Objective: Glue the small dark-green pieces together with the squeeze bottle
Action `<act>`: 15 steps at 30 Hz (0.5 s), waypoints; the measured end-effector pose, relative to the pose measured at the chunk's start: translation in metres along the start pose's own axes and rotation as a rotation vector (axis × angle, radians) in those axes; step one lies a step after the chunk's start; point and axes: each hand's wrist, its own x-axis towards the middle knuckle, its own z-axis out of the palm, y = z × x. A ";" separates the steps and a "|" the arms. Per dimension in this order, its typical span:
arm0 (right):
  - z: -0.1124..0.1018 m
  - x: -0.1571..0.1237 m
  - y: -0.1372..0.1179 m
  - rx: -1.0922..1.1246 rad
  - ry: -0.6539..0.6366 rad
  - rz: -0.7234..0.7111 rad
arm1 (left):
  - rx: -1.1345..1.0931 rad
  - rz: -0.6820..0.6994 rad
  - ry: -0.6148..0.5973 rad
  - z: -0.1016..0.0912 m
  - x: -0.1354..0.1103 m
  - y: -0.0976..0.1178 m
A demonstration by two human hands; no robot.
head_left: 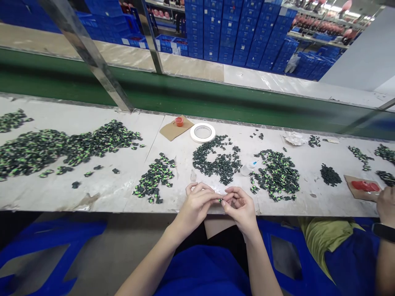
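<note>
My left hand (197, 202) and my right hand (240, 206) meet at the table's front edge. Between their fingertips is a small dark part with a green spot (220, 200), mostly hidden by the fingers. Both hands are closed in a pinch on it. Just beyond them lies a loose pile of small dark parts (216, 162). Left of my hands sits a pile of black-and-green parts (156, 176). To the right spreads another pile of black-and-green parts (277, 174), with a clear bottle with a blue tip (249, 167) beside it.
A white tape roll (203, 132) and a red cup (179, 121) on cardboard (168, 130) lie farther back. A big parts heap (40, 150) covers the left. A co-worker's hand (386, 205) is at far right. Behind runs a green conveyor belt (197, 92); a metal post (92, 61) slants down.
</note>
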 end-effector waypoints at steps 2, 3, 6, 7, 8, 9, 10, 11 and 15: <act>0.002 0.001 0.001 0.001 0.007 0.009 | 0.033 0.014 0.012 0.001 -0.001 0.000; 0.002 0.001 0.002 -0.001 0.009 0.012 | 0.046 0.012 0.015 0.003 -0.002 0.001; 0.001 0.001 0.006 -0.027 -0.002 0.005 | 0.046 -0.014 -0.009 0.008 -0.002 0.002; -0.001 0.001 0.008 -0.047 -0.012 0.001 | 0.036 -0.027 -0.031 0.010 -0.001 0.002; -0.004 0.001 0.009 -0.075 -0.020 -0.005 | 0.023 -0.042 -0.059 0.011 -0.001 0.001; -0.009 0.001 0.011 -0.111 -0.017 -0.015 | 0.014 -0.062 -0.084 0.012 0.000 -0.001; -0.015 0.002 0.013 -0.155 0.003 -0.030 | 0.012 -0.086 -0.097 0.012 0.000 -0.004; -0.024 0.002 0.014 -0.204 0.039 -0.050 | 0.020 -0.114 -0.088 0.010 0.000 -0.008; -0.069 0.010 0.015 -0.370 0.413 -0.139 | 0.193 -0.265 0.186 -0.011 -0.007 -0.034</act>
